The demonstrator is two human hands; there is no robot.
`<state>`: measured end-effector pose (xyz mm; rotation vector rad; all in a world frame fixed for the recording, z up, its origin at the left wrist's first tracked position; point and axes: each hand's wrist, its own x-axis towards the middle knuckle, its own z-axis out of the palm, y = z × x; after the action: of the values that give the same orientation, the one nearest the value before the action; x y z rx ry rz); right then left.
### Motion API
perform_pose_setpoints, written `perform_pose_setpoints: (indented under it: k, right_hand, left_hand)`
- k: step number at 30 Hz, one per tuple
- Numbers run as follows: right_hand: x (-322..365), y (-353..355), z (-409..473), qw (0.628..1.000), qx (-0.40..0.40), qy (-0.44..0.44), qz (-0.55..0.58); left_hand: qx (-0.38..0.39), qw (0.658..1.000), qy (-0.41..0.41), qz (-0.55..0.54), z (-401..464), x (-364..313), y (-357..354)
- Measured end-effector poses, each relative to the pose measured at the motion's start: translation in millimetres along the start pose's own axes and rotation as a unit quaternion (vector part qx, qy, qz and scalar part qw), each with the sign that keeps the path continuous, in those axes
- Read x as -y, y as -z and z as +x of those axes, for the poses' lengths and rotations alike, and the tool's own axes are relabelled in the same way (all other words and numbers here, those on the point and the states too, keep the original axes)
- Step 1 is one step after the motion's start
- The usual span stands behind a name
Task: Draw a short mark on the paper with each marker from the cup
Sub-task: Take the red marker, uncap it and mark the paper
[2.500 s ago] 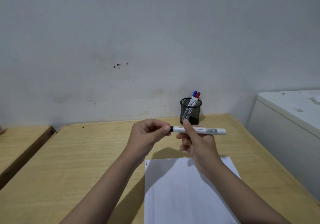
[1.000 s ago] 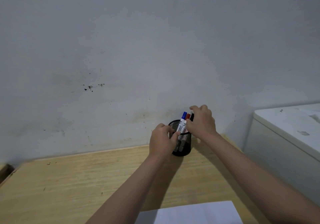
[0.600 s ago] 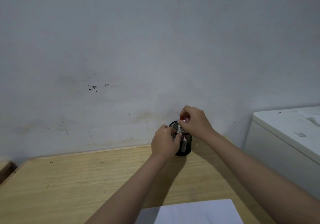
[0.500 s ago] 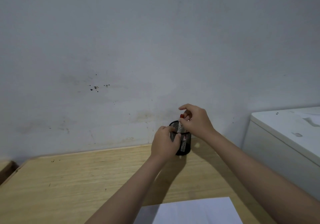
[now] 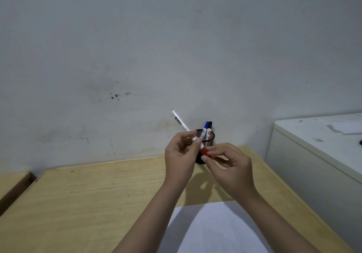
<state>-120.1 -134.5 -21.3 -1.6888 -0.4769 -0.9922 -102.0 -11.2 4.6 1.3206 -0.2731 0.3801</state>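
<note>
I hold a white marker with a red cap slanted up to the left, in front of the black mesh cup. My left hand grips its white barrel. My right hand pinches the red cap at the lower end, which looks seated on the barrel. A blue-capped marker and a black-capped marker stand in the cup by the wall. The white paper lies at the near edge under my forearms.
The wooden table runs to a grey wall. A white cabinet stands close on the right. Another wooden surface sits at the left across a gap.
My right hand has pulled the red-capped marker out of the cup. My left hand let go of the cup and took the barrel. Both hands came back toward me.
</note>
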Motion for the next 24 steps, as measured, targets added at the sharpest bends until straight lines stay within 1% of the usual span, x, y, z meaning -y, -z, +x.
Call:
perform_pose_setpoints:
  k: [2, 3, 6, 7, 8, 10, 12, 14, 17, 20, 22, 24]
  right_hand:
    - [4.6, 3.0, -2.1, 0.999, 0.014, 0.025, -0.022]
    - [7.1, 4.0, -1.1, 1.0, 0.003, 0.016, -0.023]
    - [16.3, 2.0, 4.7, 0.996, -0.051, -0.067, 0.005]
    - [19.4, -0.3, 7.2, 0.994, -0.055, -0.097, 0.022]
    - [21.1, -3.2, 9.8, 0.99, -0.048, -0.124, 0.038]
    - [23.9, -9.5, 13.0, 0.983, -0.005, -0.171, 0.06]
    - [26.0, -16.8, 11.1, 0.977, 0.033, -0.2, 0.07]
    - [29.3, -21.4, 8.9, 0.976, 0.025, -0.206, 0.073]
    - [32.2, -22.2, 9.2, 0.974, -0.014, -0.21, 0.083]
    - [33.2, -20.8, 9.8, 0.961, -0.032, -0.242, 0.133]
    - [36.1, -22.7, 6.9, 0.951, -0.022, -0.262, 0.165]
    - [37.8, -26.4, 2.3, 0.943, 0.015, -0.277, 0.183]
  left_hand:
    - [-0.009, 0.999, -0.022, 0.037, -6.0, -4.1, 6.7]
    - [-0.01, 0.998, -0.033, 0.061, -8.8, -6.3, 10.7]
    - [0.0, 0.988, -0.068, 0.135, -17.6, -11.2, 22.9]
    - [0.006, 0.983, -0.081, 0.166, -20.7, -12.8, 26.3]
    - [0.013, 0.977, -0.093, 0.191, -23.5, -13.8, 28.5]
    - [0.039, 0.968, -0.112, 0.22, -28.5, -16.4, 30.7]
    - [0.069, 0.961, -0.128, 0.235, -33.1, -20.0, 32.0]
    - [0.078, 0.958, -0.132, 0.242, -36.7, -22.2, 36.2]
    - [0.04, 0.96, -0.11, 0.255, -39.7, -21.4, 49.2]
    - [0.02, 0.964, -0.083, 0.252, -41.0, -20.4, 58.4]
    - [0.021, 0.963, -0.094, 0.253, -41.9, -20.7, 59.2]
    - [0.03, 0.961, -0.113, 0.25, -43.0, -21.2, 57.6]
